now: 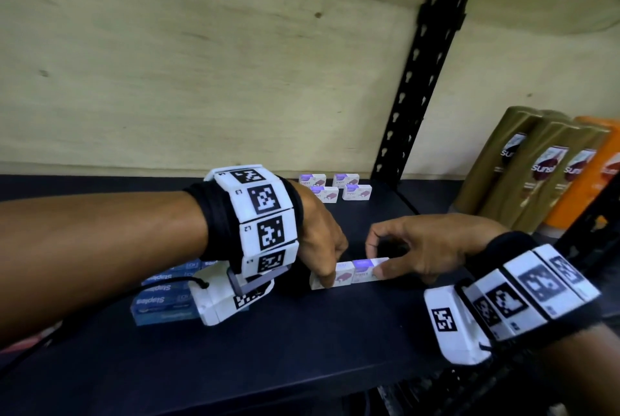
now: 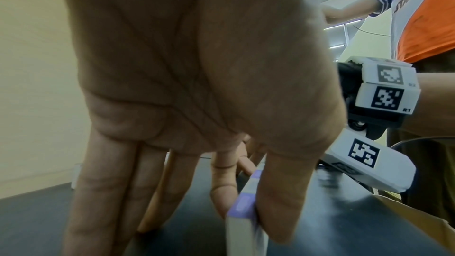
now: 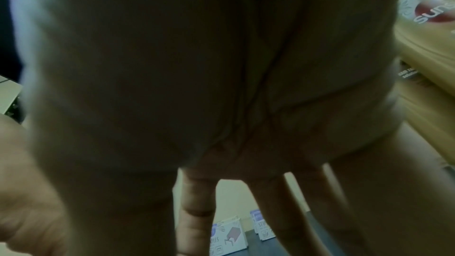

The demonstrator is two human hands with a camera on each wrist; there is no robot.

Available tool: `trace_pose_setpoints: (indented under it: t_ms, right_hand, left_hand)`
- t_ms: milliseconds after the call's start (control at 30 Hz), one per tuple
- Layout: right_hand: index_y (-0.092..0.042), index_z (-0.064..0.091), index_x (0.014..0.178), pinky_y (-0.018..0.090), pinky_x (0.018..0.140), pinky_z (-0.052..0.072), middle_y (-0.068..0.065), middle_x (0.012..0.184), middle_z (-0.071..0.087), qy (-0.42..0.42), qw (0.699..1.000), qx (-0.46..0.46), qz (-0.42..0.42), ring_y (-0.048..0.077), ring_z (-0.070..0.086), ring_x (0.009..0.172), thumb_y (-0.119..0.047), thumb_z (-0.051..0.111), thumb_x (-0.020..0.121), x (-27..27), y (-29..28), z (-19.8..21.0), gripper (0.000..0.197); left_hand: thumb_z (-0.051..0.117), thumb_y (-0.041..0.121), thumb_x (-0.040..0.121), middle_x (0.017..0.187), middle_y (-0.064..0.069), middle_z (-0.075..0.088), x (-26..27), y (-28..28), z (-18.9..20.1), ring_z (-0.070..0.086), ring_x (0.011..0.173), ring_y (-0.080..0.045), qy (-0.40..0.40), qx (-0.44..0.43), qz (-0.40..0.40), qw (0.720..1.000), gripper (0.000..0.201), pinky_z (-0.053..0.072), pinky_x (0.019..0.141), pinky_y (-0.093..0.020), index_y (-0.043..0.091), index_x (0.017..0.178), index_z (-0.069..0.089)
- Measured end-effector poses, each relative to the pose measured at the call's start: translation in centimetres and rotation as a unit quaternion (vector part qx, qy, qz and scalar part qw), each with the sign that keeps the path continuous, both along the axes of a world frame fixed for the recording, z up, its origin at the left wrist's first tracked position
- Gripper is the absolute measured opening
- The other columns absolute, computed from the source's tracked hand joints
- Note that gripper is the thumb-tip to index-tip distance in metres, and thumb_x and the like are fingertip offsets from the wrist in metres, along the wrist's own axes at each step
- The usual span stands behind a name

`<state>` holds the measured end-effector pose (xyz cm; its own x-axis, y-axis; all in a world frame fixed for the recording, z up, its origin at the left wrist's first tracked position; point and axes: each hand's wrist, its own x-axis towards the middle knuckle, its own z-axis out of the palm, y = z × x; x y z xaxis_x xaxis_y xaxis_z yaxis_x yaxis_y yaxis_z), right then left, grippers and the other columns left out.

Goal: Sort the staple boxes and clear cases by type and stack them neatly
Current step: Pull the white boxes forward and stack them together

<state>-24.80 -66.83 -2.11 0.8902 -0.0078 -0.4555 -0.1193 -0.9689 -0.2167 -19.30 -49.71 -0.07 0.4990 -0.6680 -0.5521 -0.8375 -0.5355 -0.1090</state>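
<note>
A short row of white-and-purple staple boxes [image 1: 360, 273] lies end to end at the middle of the dark shelf [image 1: 302, 348]. My left hand [image 1: 330, 273] pinches the row's left end, thumb in front and fingers behind. My right hand [image 1: 375, 261] pinches its right end the same way. In the left wrist view my left hand [image 2: 246, 215] holds the end box [image 2: 240, 229] between thumb and forefinger. Several more white-and-purple boxes [image 1: 335, 187] [image 3: 229, 238] stand at the back. A stack of blue staple boxes [image 1: 161, 298] sits left, partly hidden by my left wrist.
Gold and orange shampoo bottles [image 1: 543, 174] [image 3: 430, 26] crowd the shelf's right end. A black slotted upright [image 1: 419, 80] rises behind the boxes against the pale plywood back wall [image 1: 201, 63]. In the right wrist view my palm blocks most of the picture.
</note>
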Motion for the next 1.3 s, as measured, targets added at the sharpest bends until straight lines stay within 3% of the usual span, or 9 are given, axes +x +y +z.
trace_pose_setpoints:
  t_ms: [133, 267, 367, 467, 600, 733, 1000, 1167, 1300]
  right_hand:
    - [-0.052, 0.056, 0.096, 0.049, 0.077, 0.057, 0.002, 0.098, 0.072, 0.011, 1.0, 0.006, 0.005, 0.032, 0.07, 0.079, -0.065, 0.07, 0.07, 0.0, -0.2, -0.2, 0.032]
    - [-0.054, 0.057, 0.097, 0.04, 0.084, 0.059, -0.002, 0.107, 0.07, 0.017, 0.997, 0.058, -0.044, 0.016, 0.068, 0.086, -0.078, 0.07, 0.054, 0.2, -0.6, 0.8, 0.051]
    - [-0.044, 0.064, 0.103, 0.037, 0.084, 0.06, 0.0, 0.105, 0.07, 0.005, 0.994, 0.071, -0.082, 0.02, 0.068, 0.102, -0.066, 0.072, 0.069, 1.4, -1.0, 2.1, 0.041]
    - [-0.027, 0.067, 0.104, 0.031, 0.067, 0.06, -0.002, 0.092, 0.066, -0.056, 0.992, 0.045, -0.106, 0.018, 0.066, 0.085, -0.041, 0.071, 0.087, 4.0, -1.5, 2.9, 0.023]
    - [-0.025, 0.067, 0.096, 0.038, 0.078, 0.059, 0.001, 0.094, 0.068, -0.124, 0.988, -0.005, -0.09, 0.014, 0.061, 0.077, -0.029, 0.072, 0.088, 8.4, -2.3, 3.2, 0.01]
    - [-0.027, 0.063, 0.111, 0.024, 0.084, 0.042, -0.008, 0.102, 0.051, -0.141, 0.982, -0.12, -0.039, 0.012, 0.05, 0.094, -0.027, 0.074, 0.087, 11.5, -2.9, 2.7, 0.026]
    - [-0.021, 0.064, 0.127, 0.024, 0.087, 0.045, 0.0, 0.127, 0.062, -0.089, 0.98, -0.175, -0.033, 0.019, 0.059, 0.114, -0.02, 0.073, 0.088, 14.2, -3.3, 1.7, 0.04]
    - [-0.013, 0.071, 0.114, 0.028, 0.086, 0.052, 0.004, 0.114, 0.071, -0.102, 0.975, -0.194, -0.02, 0.022, 0.065, 0.104, -0.021, 0.073, 0.087, 13.9, -2.9, 1.4, 0.028]
    - [-0.013, 0.074, 0.111, 0.033, 0.089, 0.055, 0.004, 0.109, 0.072, -0.09, 0.976, -0.197, -0.014, 0.022, 0.066, 0.102, -0.022, 0.076, 0.085, 12.4, -2.2, 2.0, 0.028]
  left_hand:
    - [0.058, 0.047, 0.093, 0.085, 0.012, 0.057, 0.4, -0.1, -0.1, 0.047, 0.067, 0.001, 0.033, 0.006, 0.005, 0.999, 0.037, 0.033, 0.053, -0.019, 0.019, 0.118, 0.063]
    - [0.063, 0.055, 0.086, 0.083, 0.008, 0.052, 1.4, -0.2, 0.3, 0.048, 0.071, -0.009, 0.056, -0.009, 0.037, 0.998, 0.052, 0.036, 0.06, -0.022, 0.015, 0.119, 0.058]
    - [0.065, 0.052, 0.086, 0.084, 0.002, 0.055, 3.2, -0.3, 0.9, 0.055, 0.082, -0.02, 0.098, -0.045, 0.074, 0.991, 0.049, 0.049, 0.071, -0.028, 0.013, 0.111, 0.053]
    - [0.064, 0.049, 0.089, 0.102, -0.005, 0.068, 5.4, -0.7, 1.3, 0.071, 0.092, -0.025, 0.093, -0.102, 0.118, 0.983, 0.048, 0.058, 0.085, -0.038, 0.01, 0.117, 0.057]
    - [0.059, 0.047, 0.092, 0.098, -0.002, 0.07, 8.2, -1.8, 1.5, 0.062, 0.079, -0.018, -0.05, -0.144, 0.086, 0.985, 0.041, 0.046, 0.061, -0.025, 0.013, 0.116, 0.062]
    - [0.059, 0.048, 0.091, 0.115, -0.003, 0.062, 10.3, -2.6, 0.4, 0.052, 0.086, -0.021, -0.158, -0.138, 0.065, 0.976, 0.046, 0.039, 0.064, -0.027, 0.019, 0.126, 0.055]
    - [0.058, 0.042, 0.093, 0.106, -0.001, 0.062, 12.4, -3.9, -1.4, 0.06, 0.092, -0.024, -0.171, -0.106, 0.065, 0.977, 0.034, 0.042, 0.07, -0.029, 0.02, 0.118, 0.063]
    - [0.06, 0.039, 0.094, 0.094, 0.0, 0.054, 11.7, -4.1, -0.8, 0.054, 0.084, -0.023, -0.165, -0.098, 0.059, 0.98, 0.022, 0.042, 0.07, -0.03, 0.019, 0.104, 0.062]
    - [0.063, 0.04, 0.093, 0.105, -0.001, 0.061, 10.4, -3.2, -0.3, 0.053, 0.086, -0.02, -0.127, -0.101, 0.056, 0.985, 0.029, 0.043, 0.071, -0.029, 0.017, 0.11, 0.066]
